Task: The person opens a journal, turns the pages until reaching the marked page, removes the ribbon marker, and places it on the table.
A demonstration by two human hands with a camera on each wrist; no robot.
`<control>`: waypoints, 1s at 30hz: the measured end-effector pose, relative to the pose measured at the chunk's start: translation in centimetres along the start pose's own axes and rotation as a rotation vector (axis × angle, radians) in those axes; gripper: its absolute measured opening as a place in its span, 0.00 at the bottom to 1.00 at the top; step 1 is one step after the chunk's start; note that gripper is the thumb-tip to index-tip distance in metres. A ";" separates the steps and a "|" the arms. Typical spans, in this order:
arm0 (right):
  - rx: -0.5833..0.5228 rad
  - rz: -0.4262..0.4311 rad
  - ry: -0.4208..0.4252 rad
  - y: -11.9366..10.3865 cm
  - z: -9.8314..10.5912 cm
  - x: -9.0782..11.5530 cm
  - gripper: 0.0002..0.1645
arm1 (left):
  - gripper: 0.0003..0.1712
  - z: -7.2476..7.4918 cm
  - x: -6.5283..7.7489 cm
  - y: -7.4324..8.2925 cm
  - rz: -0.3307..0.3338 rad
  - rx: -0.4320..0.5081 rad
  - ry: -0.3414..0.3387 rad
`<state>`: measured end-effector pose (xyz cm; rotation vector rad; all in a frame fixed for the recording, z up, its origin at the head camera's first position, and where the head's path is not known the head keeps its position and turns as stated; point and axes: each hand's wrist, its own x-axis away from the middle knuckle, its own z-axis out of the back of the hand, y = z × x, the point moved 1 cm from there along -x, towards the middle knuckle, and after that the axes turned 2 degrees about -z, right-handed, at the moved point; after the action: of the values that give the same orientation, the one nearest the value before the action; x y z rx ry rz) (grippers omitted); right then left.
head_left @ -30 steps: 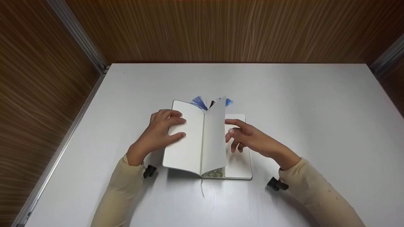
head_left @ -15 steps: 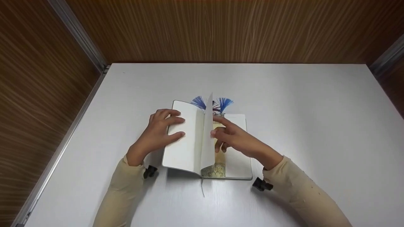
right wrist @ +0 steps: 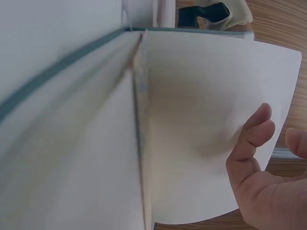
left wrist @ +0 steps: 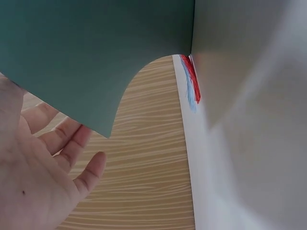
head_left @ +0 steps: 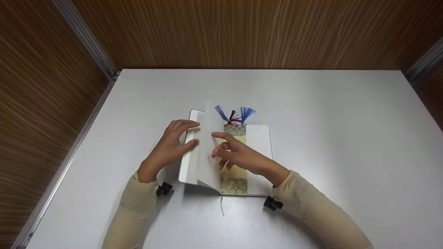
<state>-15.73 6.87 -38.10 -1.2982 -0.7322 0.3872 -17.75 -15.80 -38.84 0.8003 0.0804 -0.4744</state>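
A notebook (head_left: pixel 259 138) with a green cover (left wrist: pixel 96 62) lies spread on the table, its left half raised at a slant. My left hand (head_left: pixel 169 147) rests along the outer edge of that half, fingertips and thumb on the inner side. A white page (head_left: pixel 205 148) stands up near the middle, leaning left. My right hand (head_left: pixel 240 154) touches this page with an extended index finger; its other fingers bend loosely. Flat against the right half lies a yellow patterned bookmark (head_left: pixel 234 186), partly covered by my right hand. Blue and dark red tassels (head_left: pixel 246 112) fan out above it.
A thin ribbon (head_left: pixel 222 206) trails from the spine's lower end onto the white table (head_left: pixel 328 114). Wood-grain panels (head_left: pixel 242 34) rise behind and to the left. Small black devices (head_left: pixel 164 189) sit at both cuffs.
My right hand has moved left, turning the page over from the right side past upright. The bookmark beneath has come into view. The left hand has hardly moved.
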 end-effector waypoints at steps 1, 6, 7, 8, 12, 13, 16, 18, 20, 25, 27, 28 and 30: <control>0.010 -0.006 -0.006 0.1 -0.2 -0.1 0.33 | 0.25 0.0 0.0 0.0 0.005 0.014 0.000; 0.034 -0.011 -0.020 0.7 -1.1 -0.6 0.33 | 0.29 0.3 -0.2 0.0 -0.022 0.095 0.028; 0.037 -0.008 -0.020 0.8 -1.3 -0.7 0.32 | 0.29 0.3 -0.2 0.0 -0.027 0.107 0.034; 0.041 -0.004 -0.019 0.8 -1.4 -0.7 0.32 | 0.29 0.4 -0.2 0.1 -0.031 0.115 0.042; 0.051 0.011 -0.018 0.9 -2.0 -1.0 0.32 | 0.25 0.9 -0.4 0.6 -0.015 0.138 0.089; 0.054 0.016 -0.019 1.0 -2.1 -1.1 0.32 | 0.24 1.0 -0.5 0.8 -0.007 0.144 0.103; 0.065 0.026 -0.029 1.1 -2.4 -1.3 0.32 | 0.21 1.1 -0.5 1.5 -0.001 0.163 0.131; 0.079 0.034 -0.038 1.2 -2.6 -1.3 0.33 | 0.21 1.0 -0.6 1.8 -0.006 0.162 0.119; 0.088 0.037 -0.043 1.2 -2.7 -1.4 0.32 | 0.21 0.7 -0.6 2.0 -0.017 0.153 0.085; 0.074 0.024 -0.055 1.3 -2.5 -1.3 0.32 | 0.21 -0.1 -0.4 1.2 -0.037 0.111 0.036; 0.071 0.016 -0.068 1.4 -2.3 -1.1 0.31 | 0.21 -0.3 -0.2 0.7 -0.042 0.107 0.031; 0.074 0.018 -0.077 1.4 -2.1 -0.9 0.31 | 0.21 -0.4 -0.1 0.5 -0.043 0.108 0.025; 0.100 0.018 -0.089 1.5 -1.6 -0.5 0.30 | 0.21 -0.5 0.0 0.2 -0.047 0.126 0.004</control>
<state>-14.84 5.75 -39.79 -1.1996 -0.7667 0.4924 -17.55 -15.31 -39.06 0.9251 0.0739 -0.5261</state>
